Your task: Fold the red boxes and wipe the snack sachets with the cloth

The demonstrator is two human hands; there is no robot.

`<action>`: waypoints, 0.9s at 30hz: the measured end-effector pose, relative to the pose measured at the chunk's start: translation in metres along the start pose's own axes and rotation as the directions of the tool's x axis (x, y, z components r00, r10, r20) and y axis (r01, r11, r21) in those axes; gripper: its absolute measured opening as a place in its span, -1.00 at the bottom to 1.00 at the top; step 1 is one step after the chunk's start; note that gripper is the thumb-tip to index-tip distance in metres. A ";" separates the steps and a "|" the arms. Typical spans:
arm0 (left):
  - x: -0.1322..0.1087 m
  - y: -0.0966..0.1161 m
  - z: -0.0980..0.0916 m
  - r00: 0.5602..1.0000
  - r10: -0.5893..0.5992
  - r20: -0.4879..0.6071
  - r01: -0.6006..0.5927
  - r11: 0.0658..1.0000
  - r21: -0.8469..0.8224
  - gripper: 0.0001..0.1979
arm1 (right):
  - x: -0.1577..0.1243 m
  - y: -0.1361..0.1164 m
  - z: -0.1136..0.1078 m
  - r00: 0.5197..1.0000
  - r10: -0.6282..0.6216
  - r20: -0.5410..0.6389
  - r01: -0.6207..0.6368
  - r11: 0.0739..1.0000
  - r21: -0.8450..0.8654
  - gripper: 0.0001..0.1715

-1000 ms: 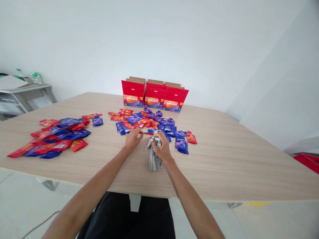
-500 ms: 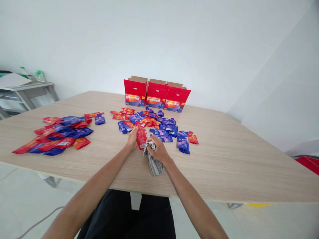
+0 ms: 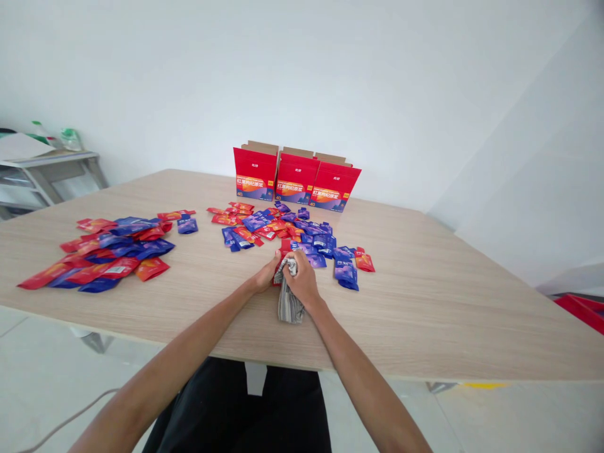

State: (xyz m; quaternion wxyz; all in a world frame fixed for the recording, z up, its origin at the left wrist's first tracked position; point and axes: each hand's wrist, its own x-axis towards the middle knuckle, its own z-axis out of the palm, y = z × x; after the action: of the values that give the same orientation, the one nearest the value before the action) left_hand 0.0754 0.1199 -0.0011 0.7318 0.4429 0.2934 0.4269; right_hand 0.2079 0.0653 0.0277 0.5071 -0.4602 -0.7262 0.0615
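Between my hands, just above the front middle of the table [image 3: 406, 327], is a red pouch [image 3: 285, 246], largely covered by fingers and cloth. My left hand [image 3: 267, 275] grips its left side. My right hand [image 3: 302, 277] is closed around a grey striped cloth [image 3: 290, 306] and presses it against the pouch; the cloth's loose end hangs toward me. Beyond my hands lies a loose heap of red and blue pouches [image 3: 322, 241]. A blue pouch [image 3: 346, 274] lies to the right of my right hand.
Three open red boxes [image 3: 255, 171] stand side by side at the table's back, near the wall. A second pile of red and blue pouches [image 3: 117, 248] lies on the left. A side desk [image 3: 56, 160] with bottles is at far left; a red container [image 3: 582, 312] shows at far right.
My left hand has moved right with the red pouch, bringing it up against the cloth in my right hand. The pouch is now more covered than before.
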 end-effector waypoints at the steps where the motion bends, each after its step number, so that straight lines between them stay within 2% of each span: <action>1: 0.000 -0.001 0.000 1.000 0.004 0.001 -0.004 1.000 0.005 -0.47 | 0.001 -0.001 -0.001 0.999 0.006 -0.033 -0.006 1.000 0.003 -0.85; 4: 0.000 -0.001 0.004 1.000 -0.006 0.004 0.006 1.000 -0.002 -0.44 | 0.002 -0.001 -0.005 0.999 0.000 -0.045 0.001 1.000 0.021 -0.85; 7: -0.001 0.003 0.007 1.000 0.011 -0.016 -0.012 0.997 -0.072 -0.34 | 0.001 0.000 -0.004 0.984 -0.070 0.162 0.057 0.995 0.085 -0.85; 9: -0.002 0.009 0.009 0.999 0.038 -0.021 -0.041 0.991 -0.127 -0.29 | -0.001 0.001 -0.003 0.935 -0.129 0.330 0.089 0.987 0.134 -0.85; 11: -0.003 0.014 0.010 0.999 0.044 0.001 -0.043 0.986 -0.162 -0.27 | -0.002 0.000 -0.001 0.895 -0.159 0.416 0.102 0.982 0.156 -0.84; 12: -0.004 0.015 0.011 0.999 0.033 0.018 -0.029 0.985 -0.169 -0.27 | -0.002 -0.001 -0.001 0.895 -0.158 0.417 0.102 0.983 0.153 -0.84; 14: -0.007 0.016 0.013 0.999 -0.012 0.049 0.020 0.987 -0.160 -0.30 | -0.001 -0.004 -0.002 0.930 -0.134 0.342 0.096 0.987 0.125 -0.85; 17: -0.012 0.012 0.017 0.991 -0.114 0.076 0.122 0.986 -0.112 -0.39 | 0.002 -0.007 -0.007 0.994 -0.059 0.089 0.052 0.995 0.081 -0.87; 19: -0.015 0.008 0.020 0.981 -0.163 0.102 0.172 0.981 -0.090 -0.44 | 0.005 -0.008 -0.011 0.998 -0.012 -0.057 0.016 0.998 0.068 -0.88; 20: -0.016 0.007 0.020 0.978 -0.179 0.112 0.189 0.978 -0.088 -0.45 | 0.005 -0.008 -0.012 0.996 0.002 -0.094 0.004 0.998 0.065 -0.89; 22: -0.017 0.007 0.021 0.973 -0.202 0.110 0.213 0.972 -0.096 -0.44 | 0.006 -0.008 -0.012 0.997 0.005 -0.076 0.000 0.998 0.068 -0.91; 25: -0.015 0.010 0.020 0.978 -0.193 0.079 0.202 0.971 -0.129 -0.39 | 0.005 -0.006 -0.011 0.991 -0.045 0.129 0.031 0.994 0.102 -0.89; 27: -0.013 0.013 0.020 0.985 -0.160 0.067 0.168 0.974 -0.154 -0.35 | 0.004 -0.006 -0.010 0.958 -0.086 0.275 0.051 0.990 0.129 -0.86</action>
State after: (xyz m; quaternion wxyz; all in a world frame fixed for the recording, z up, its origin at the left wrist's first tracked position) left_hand 0.0804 0.1038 0.0199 0.8052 0.3687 0.2740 0.3750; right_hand 0.2116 0.0615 0.0385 0.4279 -0.3898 -0.8011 0.1523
